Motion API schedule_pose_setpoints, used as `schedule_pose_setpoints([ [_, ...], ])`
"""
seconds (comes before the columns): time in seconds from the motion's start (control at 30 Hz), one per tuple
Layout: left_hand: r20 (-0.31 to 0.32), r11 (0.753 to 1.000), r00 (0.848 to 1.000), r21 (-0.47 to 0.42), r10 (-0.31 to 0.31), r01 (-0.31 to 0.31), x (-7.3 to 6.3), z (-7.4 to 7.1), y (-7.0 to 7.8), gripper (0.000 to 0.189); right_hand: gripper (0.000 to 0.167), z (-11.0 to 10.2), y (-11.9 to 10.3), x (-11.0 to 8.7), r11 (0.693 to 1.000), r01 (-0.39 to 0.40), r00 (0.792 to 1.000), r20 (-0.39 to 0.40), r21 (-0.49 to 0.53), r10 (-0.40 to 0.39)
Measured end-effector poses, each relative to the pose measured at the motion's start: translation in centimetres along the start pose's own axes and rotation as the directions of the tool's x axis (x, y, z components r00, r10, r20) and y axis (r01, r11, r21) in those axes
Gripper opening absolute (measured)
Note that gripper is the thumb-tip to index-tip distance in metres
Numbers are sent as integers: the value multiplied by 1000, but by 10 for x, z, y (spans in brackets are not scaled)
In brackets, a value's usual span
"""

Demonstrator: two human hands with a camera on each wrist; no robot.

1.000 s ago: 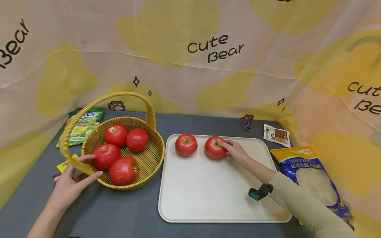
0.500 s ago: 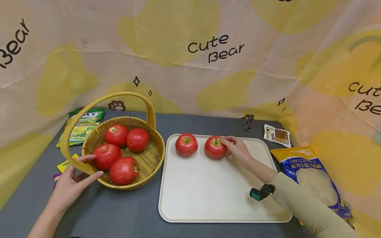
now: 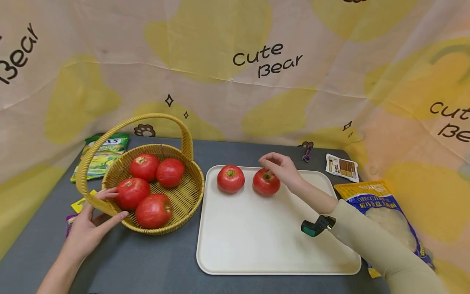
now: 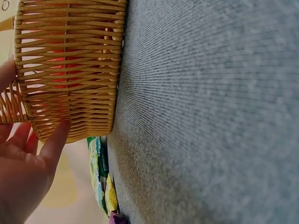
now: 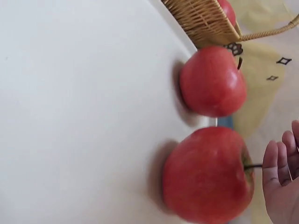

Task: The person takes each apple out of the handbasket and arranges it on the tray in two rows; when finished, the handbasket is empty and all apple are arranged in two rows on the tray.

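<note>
The relation that matters is between your right hand (image 3: pixel 282 168) and the round red apple with the thin dark stem (image 3: pixel 266 184), standing upright toward the far edge of the cream rectangular tray (image 3: pixel 257 245). The apple lies just below your fingertips and slightly to their near side, with its stem (image 5: pixel 253 166) pointing up at them. It is squat, with no marked long axis, so the upright stem is your best guide to its direction. Your right fingers are loosely bent and hold no apple; whether they brush the stem, you cannot tell from here. That hand is much the nearer one.

A second round red apple (image 3: pixel 230 179) sits just to the left, apart from the first, on the same tray. Further left, your left hand (image 3: pixel 86 230) grips the yellow woven wicker basket (image 3: pixel 185 200) at the left foot of its handle, thumb on the near rim, fingers spread around the other side. Four red apples (image 3: pixel 153 211) lie inside it.
</note>
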State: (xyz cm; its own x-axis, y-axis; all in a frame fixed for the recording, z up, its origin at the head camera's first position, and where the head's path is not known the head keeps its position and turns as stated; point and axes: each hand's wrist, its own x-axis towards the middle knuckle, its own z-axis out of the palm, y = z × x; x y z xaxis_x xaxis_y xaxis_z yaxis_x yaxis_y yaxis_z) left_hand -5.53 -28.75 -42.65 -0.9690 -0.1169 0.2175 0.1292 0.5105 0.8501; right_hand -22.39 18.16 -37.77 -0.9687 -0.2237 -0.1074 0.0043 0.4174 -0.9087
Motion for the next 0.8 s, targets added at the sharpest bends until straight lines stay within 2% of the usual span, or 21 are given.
schedule_pose_setpoints([
  [0.1, 8, 1000, 1000, -7, 3, -3, 0, 0, 0, 55, 26, 18, -14, 6, 999, 47, 996, 77, 6, -47],
  [0.17, 14, 1000, 1000, -3, 2, -2, 1, -1, -1, 55, 25, 31, -24, 10, 996, 86, 986, 141, 19, -88],
  [0.27, 17, 1000, 1000, -5, -7, 7, 1, -1, -1, 55, 23, 53, -39, 15, 990, 134, 960, 242, 39, -140],
  [0.33, 14, 1000, 1000, -10, -12, 12, 1, -2, -1, 55, 23, 68, -49, 18, 983, 183, 931, 317, 26, -182],
  [0.43, 15, 1000, 1000, -27, -10, 10, 1, -2, -2, 55, 25, 94, -62, 23, 957, 289, 866, 426, 3, -262],
  [0.5, 15, 999, 1000, -42, -5, 6, 1, -1, -3, 55, 26, 111, -70, 26, 934, 357, 810, 500, -5, -307],
  [0.57, 18, 998, 1000, -56, -3, 4, 1, 0, -4, 55, 28, 129, -76, 28, 920, 391, 753, 571, 11, -327],
  [0.7, 22, 997, 1000, -71, -12, 14, 0, 0, -4, 55, 37, 162, -89, 29, 904, 427, 657, 691, -13, -300],
  [0.8, 25, 997, 999, -67, -23, 25, -1, 0, -4, 56, 49, 184, -95, 30, 882, 467, 600, 754, -58, -267],
])
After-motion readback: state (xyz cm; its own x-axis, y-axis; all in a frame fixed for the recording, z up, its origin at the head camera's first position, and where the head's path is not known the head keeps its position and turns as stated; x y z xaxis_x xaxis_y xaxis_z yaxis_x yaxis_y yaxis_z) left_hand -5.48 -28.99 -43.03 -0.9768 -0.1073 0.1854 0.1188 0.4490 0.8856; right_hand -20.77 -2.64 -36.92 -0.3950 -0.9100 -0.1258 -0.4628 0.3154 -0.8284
